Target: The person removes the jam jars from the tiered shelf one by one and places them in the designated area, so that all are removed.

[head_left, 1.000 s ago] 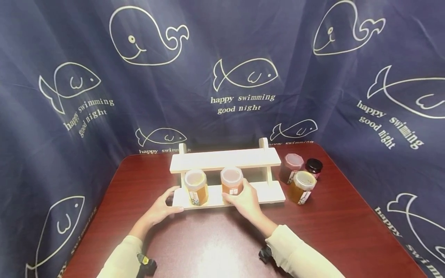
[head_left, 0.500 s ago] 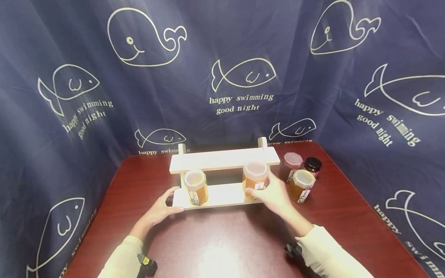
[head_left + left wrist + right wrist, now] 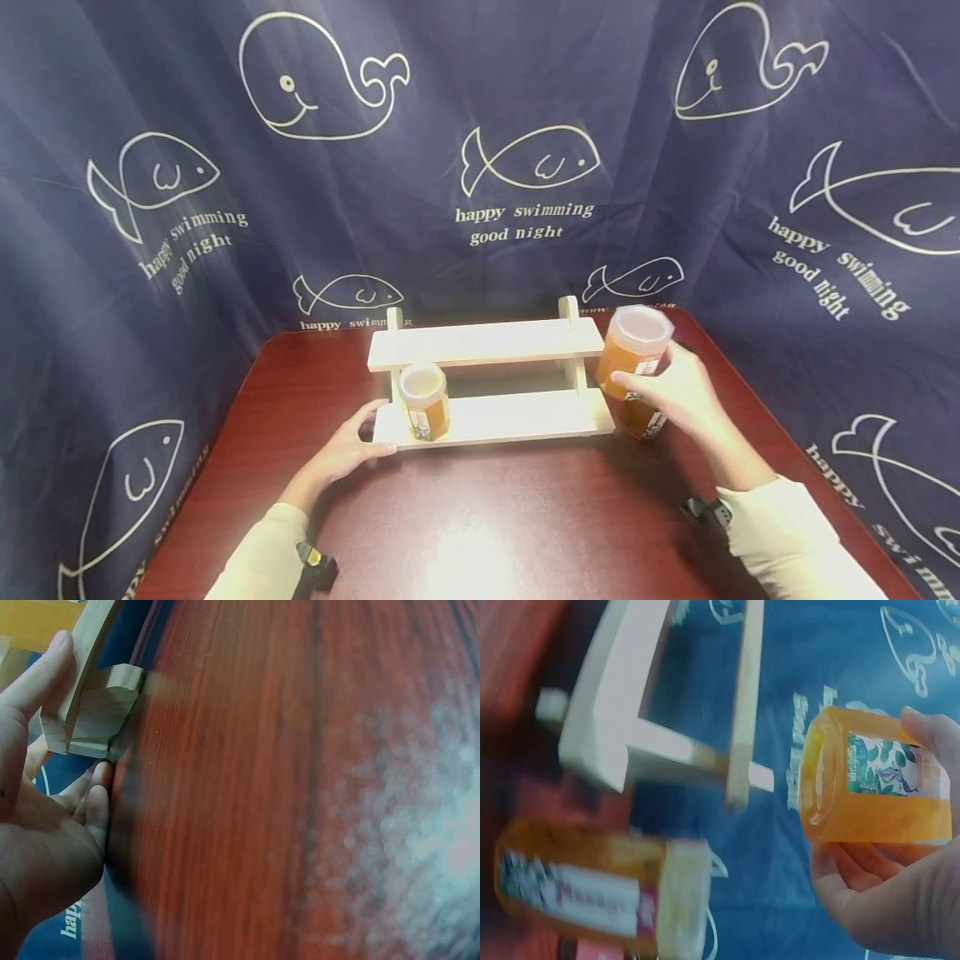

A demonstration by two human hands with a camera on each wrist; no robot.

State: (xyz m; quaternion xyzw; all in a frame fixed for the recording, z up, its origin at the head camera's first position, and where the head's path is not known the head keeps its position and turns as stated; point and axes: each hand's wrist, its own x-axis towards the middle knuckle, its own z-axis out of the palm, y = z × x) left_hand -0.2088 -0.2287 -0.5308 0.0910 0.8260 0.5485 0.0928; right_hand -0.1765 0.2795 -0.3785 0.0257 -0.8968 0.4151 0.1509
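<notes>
My right hand (image 3: 678, 387) grips a jar of orange honey (image 3: 877, 776) with a pale lid, thumb and fingers round it. That jar is lifted off the table at the right end of the two-tier white wooden shelf (image 3: 491, 417), in front of other jars. My left hand (image 3: 348, 446) holds the left end of the lower board, its thumb (image 3: 52, 664) on the board's front edge and fingers at the end. A second honey jar (image 3: 424, 404) stands upright on the lower board, near its left end.
Behind and below the held jar stands an amber jar (image 3: 585, 892), mostly hidden in the head view. Other jars seen earlier are covered by the right hand. The red-brown table (image 3: 465, 517) ends at a dark blue curtain (image 3: 525, 275).
My right hand has lifted the orange honey jar from the lower board and carried it right and up, past the shelf's end. The left hand has stayed in place.
</notes>
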